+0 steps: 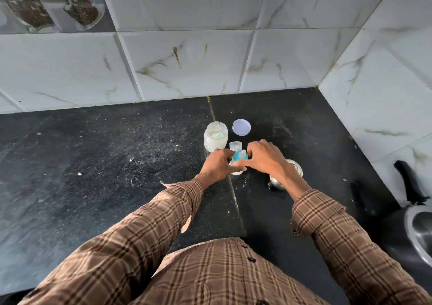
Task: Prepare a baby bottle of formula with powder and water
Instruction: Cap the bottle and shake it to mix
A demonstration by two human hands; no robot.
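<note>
A: What's the biggest thing in front of them?

B: The black desk [105, 164], speckled stone with a seam running down it, pushed into a corner of marble-look tiles [187, 59]. Crumbs of white powder are scattered over it.

A: And off to the right?

B: A dark pan [413, 232] with a black handle pointing up, at the edge of the desk, well apart from the rest.

A: Where's the powder?

B: In a clear jar [215, 139], open, standing toward the wall, left of the other small things. There's pale powder inside and something greenish in it, maybe a scoop; I can't tell. Its lid [241, 127], round and lilac-white, lies flat just to the right of it.

A: Any water?

B: A small steel vessel [286, 176] sits behind the right wrist, mostly hidden. I can't see what's in it.

A: And the bottle?

B: The bottle [238, 167] stands upright on the desk, right on the seam, between both hands. The left hand [216, 167] is wrapped around its lower body, fingers curled on it. The right hand [265, 158] has thumb and fingers pinched on the blue collar [240, 156] at the top, where the pale teat pokes out.

A: Anything smaller?

B: A little clear cap [235, 145] just behind the bottle, between it and the jar.
</note>
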